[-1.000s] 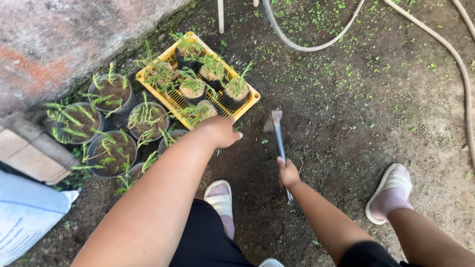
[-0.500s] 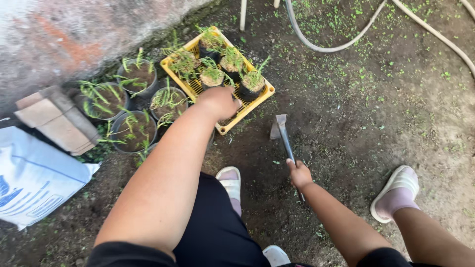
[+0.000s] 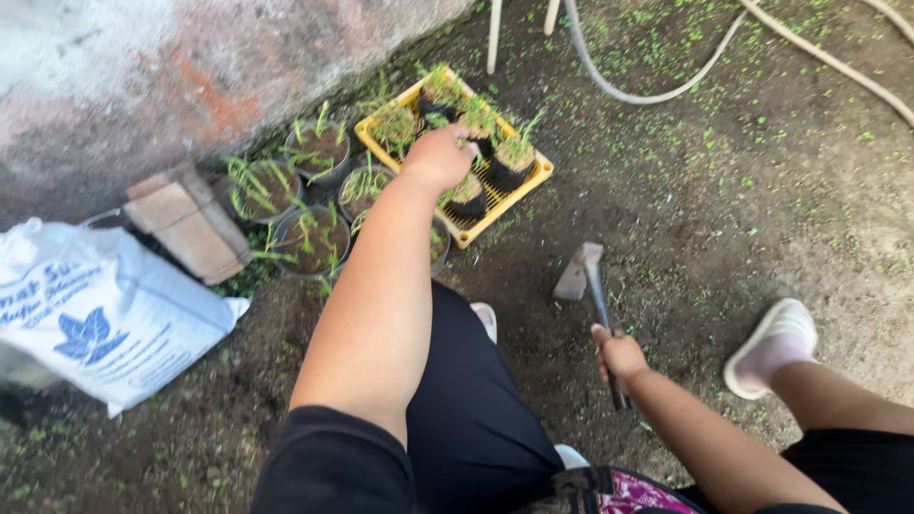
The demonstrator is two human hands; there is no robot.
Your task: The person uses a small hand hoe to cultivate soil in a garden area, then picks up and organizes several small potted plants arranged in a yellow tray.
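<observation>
Yellow slatted tray (image 3: 533, 181) — small black pots, green seedlings, soil-dusted.

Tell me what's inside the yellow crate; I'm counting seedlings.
The yellow crate holds small black pots of grassy seedlings. The left hand covers its middle, so the count stays uncertain.

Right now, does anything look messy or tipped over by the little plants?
Nothing looks tipped or spilled. The small pots stand upright in the yellow tray, the left hand reaches among them, and the right hand holds a small hoe against the soil.
</observation>
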